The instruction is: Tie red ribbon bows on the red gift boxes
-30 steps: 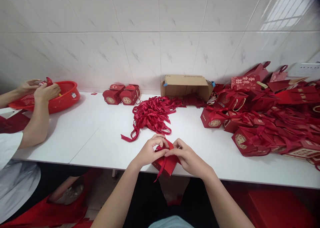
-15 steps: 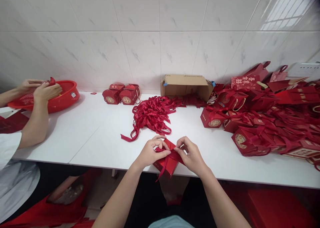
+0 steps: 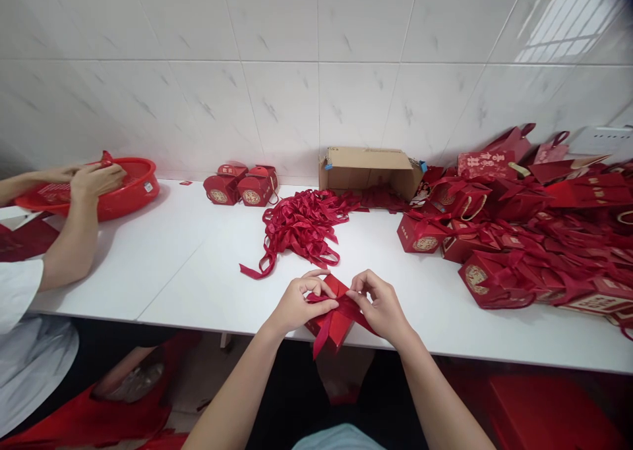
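Observation:
A red gift box (image 3: pixel 337 331) lies at the table's front edge, between my hands. Dark red ribbon (image 3: pixel 323 335) crosses its top, with one tail hanging down the near side. My left hand (image 3: pixel 305 303) pinches the ribbon between thumb and finger over the box. My right hand (image 3: pixel 374 303) pinches the ribbon just to the right, and another tail slants out beneath it. The fingertips of both hands are close together, partly hiding where the ribbon crosses.
Loose red ribbons (image 3: pixel 301 229) are heaped ahead of my hands, before a cardboard box (image 3: pixel 366 159). Two small red boxes (image 3: pixel 257 188) stand by the wall. Many ribboned red boxes (image 3: pixel 499 275) crowd the right. At left, a co-worker's hands (image 3: pixel 96 180) are over a red basin (image 3: pixel 133 199).
My right hand has drawn slightly right, and the ribbon tail under it reaches further out. The tail hanging at the front now shows wider. The co-worker's hands have dropped slightly.

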`<state>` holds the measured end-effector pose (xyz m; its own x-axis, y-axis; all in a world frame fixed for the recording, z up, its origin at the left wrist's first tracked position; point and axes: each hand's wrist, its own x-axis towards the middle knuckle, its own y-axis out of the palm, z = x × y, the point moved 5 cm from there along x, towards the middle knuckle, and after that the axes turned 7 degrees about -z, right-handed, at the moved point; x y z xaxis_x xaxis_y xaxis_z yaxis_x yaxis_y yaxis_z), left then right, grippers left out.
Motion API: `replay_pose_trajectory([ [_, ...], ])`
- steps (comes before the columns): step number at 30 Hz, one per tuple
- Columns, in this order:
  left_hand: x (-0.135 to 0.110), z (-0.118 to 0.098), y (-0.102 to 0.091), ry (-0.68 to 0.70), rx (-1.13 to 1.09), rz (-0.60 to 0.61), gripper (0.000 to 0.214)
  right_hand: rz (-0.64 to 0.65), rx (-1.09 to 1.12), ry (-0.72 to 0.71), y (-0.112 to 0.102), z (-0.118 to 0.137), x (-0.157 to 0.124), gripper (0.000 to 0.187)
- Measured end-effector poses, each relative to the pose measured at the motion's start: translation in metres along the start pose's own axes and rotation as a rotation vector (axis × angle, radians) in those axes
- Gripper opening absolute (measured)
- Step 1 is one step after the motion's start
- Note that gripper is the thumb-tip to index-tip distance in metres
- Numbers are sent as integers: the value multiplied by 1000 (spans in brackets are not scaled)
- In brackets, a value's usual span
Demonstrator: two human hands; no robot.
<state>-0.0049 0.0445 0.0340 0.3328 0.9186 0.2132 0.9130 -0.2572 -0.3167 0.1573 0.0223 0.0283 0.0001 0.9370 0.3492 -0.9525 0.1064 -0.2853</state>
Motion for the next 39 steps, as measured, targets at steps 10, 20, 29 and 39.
replay_pose_trajectory([
  [10,-3,3,2,91,82,-78,47,-83,54,9,0,-8,0,19],
  [20,-6,9,3,86,96,-69,47,-120,137,82,0,-15,-2,23],
  [29,-6,-2,0,61,-60,46,26,42,-37,-86,-9,3,0,15],
  [39,-5,6,5,-19,-45,-93,43,92,-146,-113,-14,6,-4,13],
])
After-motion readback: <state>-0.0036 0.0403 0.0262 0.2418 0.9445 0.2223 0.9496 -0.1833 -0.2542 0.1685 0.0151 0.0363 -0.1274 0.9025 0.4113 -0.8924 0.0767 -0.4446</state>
